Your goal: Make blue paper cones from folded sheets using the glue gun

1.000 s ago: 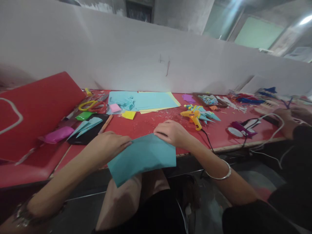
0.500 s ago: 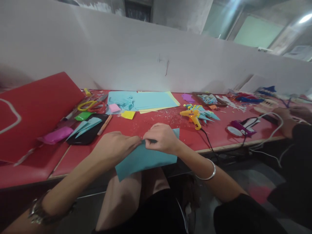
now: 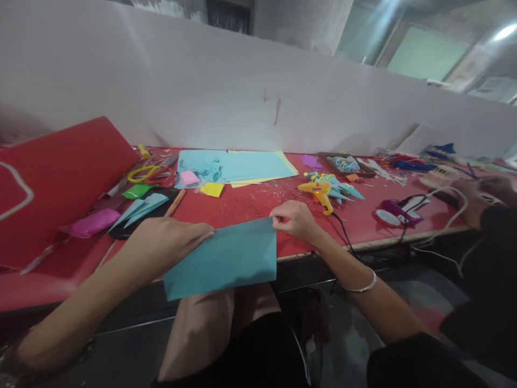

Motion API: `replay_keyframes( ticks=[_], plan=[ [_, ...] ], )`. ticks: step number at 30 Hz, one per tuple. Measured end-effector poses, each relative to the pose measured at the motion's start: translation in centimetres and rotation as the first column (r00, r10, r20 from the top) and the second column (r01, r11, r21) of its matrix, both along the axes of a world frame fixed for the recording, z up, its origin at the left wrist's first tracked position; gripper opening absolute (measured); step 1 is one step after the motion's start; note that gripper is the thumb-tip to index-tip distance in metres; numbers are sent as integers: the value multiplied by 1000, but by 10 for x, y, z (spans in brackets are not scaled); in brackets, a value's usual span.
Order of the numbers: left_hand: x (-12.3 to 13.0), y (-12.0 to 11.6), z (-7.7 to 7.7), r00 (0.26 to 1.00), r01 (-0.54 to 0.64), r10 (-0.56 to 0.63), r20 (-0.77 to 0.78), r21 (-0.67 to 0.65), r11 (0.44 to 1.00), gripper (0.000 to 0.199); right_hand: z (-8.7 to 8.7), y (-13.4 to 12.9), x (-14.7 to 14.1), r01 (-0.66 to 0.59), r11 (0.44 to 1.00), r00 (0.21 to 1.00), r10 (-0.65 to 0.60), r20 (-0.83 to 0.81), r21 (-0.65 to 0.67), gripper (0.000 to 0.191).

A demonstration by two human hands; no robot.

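A blue sheet of paper (image 3: 226, 258) is held up at the table's front edge, over my lap. My left hand (image 3: 165, 242) pinches its upper edge toward the left, fingers closed with the thumb on the near side. At the sheet's upper right corner, my right hand (image 3: 294, 221) has thumb and fingers pressed together on the paper. The paper's top edge runs straight between both hands, rising slightly to the right. Its lower edge hangs above my knees.
A yellow glue gun (image 3: 319, 194) lies beside blue paper cones (image 3: 343, 188). Blue sheets (image 3: 258, 164) lie at the back. Left are yellow-handled scissors (image 3: 141, 173), a black tray (image 3: 133, 229) and a red board (image 3: 60, 188). A co-worker's hands (image 3: 476, 196) are at far right.
My hands have spread apart along the paper's upper edge, the left one going left and the right one to the corner. The sheet has shifted left.
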State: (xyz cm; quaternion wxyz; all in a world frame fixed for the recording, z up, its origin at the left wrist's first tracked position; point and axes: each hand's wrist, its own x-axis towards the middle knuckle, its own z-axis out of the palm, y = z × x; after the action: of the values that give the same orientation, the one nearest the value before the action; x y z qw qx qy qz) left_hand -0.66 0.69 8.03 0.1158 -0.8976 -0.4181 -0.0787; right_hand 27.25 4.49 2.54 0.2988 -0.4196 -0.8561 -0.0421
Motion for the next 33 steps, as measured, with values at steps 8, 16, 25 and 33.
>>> replay_keyframes(
  ticks=[8, 16, 25, 33],
  plan=[
    [-17, 1, -7, 1000, -17, 17, -8, 0, 1000, 36, 10, 0, 9, 52, 997, 976, -39, -216, 56, 23],
    [-4, 2, -3, 994, 50, -48, -99, 23, 998, 31, 26, -13, -33, -271, 936, 934, 312, 174, -223, 27],
    [40, -1, -15, 968, 241, -242, -64, 501, 831, 24, 40, -20, -59, -170, 898, 934, 278, 224, -405, 30],
    [26, 9, -17, 971, 218, -235, -35, 524, 823, 23, 32, -10, -44, -346, 811, 931, 359, -65, -472, 29]
  ],
)
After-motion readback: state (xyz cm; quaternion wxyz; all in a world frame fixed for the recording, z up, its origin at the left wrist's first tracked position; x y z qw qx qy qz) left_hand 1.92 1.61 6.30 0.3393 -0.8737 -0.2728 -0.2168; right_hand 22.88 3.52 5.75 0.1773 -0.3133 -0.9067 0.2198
